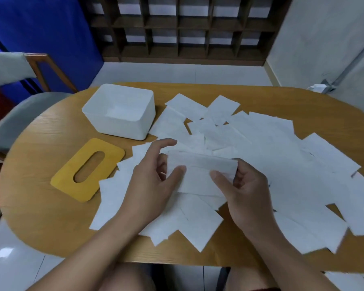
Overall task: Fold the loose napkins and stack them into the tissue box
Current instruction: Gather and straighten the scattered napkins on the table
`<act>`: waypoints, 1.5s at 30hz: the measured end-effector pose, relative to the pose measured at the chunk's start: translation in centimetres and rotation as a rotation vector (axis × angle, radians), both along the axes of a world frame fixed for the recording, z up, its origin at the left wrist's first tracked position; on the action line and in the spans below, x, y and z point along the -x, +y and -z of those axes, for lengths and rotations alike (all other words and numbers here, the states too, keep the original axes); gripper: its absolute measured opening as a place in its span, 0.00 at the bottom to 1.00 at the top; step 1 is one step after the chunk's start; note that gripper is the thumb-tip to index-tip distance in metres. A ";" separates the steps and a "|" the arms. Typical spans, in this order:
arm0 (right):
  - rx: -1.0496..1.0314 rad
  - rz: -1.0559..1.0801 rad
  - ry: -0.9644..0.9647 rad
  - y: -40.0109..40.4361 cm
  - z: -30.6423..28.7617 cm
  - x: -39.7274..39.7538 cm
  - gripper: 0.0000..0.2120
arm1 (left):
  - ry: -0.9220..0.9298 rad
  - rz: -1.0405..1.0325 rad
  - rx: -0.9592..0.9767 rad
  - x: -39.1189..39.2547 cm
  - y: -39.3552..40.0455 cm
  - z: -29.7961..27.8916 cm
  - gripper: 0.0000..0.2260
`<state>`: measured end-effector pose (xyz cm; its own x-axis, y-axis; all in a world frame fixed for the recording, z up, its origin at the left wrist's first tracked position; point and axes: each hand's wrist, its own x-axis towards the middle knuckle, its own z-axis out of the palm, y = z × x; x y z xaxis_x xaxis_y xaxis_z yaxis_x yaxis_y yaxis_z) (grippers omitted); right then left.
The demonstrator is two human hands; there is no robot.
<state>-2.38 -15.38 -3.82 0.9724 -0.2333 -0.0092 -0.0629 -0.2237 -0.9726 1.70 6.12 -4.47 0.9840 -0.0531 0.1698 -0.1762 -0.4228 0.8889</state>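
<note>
A white napkin (200,173), folded over along its top edge, is held just above the table between both hands. My left hand (151,181) pinches its left end with thumb and fingers. My right hand (244,190) pinches its right end the same way. Several loose white napkins (271,148) lie spread over the middle and right of the table. The white tissue box (120,114) stands open at the back left, with what looks like white paper at its bottom. Its yellow lid (86,171), with an oval slot, lies flat in front of the box.
The oval wooden table (40,206) shows bare wood on its left side and front edge. A grey chair (15,118) stands at the left. One napkin (349,280) lies on the floor at the lower right. My knees show below the table's edge.
</note>
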 end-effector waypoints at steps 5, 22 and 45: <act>-0.051 -0.041 -0.006 2.0 -1.1 -3.0 0.09 | -0.015 -0.008 -0.014 -3.1 2.7 -2.2 0.20; 0.251 -0.143 -0.206 15.6 -4.6 -20.8 0.14 | -0.084 -0.212 -0.535 -16.0 14.8 -6.6 0.16; 0.857 -0.345 -0.367 13.6 -4.3 -22.3 0.02 | -0.175 -0.132 -0.686 -14.4 15.5 -5.1 0.06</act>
